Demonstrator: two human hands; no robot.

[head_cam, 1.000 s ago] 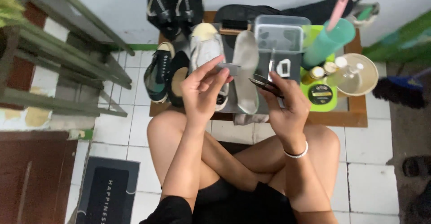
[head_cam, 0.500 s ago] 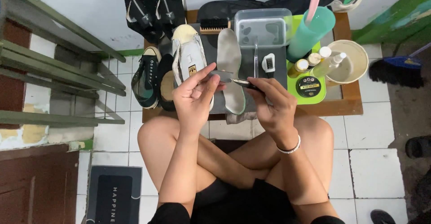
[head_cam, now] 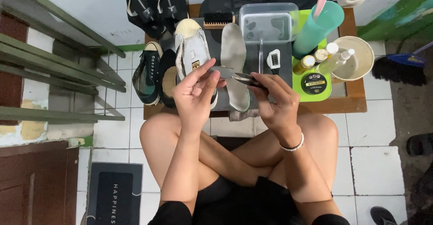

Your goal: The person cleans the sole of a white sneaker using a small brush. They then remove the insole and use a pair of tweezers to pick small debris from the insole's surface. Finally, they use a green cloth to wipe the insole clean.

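Low table crowded — shoes, clear box, cup; floor tiles free.

Seated cross-legged; left hand and right hand pinch a small dark tool between them above grey insole, white shoe and low wooden table.

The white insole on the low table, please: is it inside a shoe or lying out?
Out. The white insole lies flat on the dark mat, beside the white shoe, its whole outline showing except where the hands cover it.
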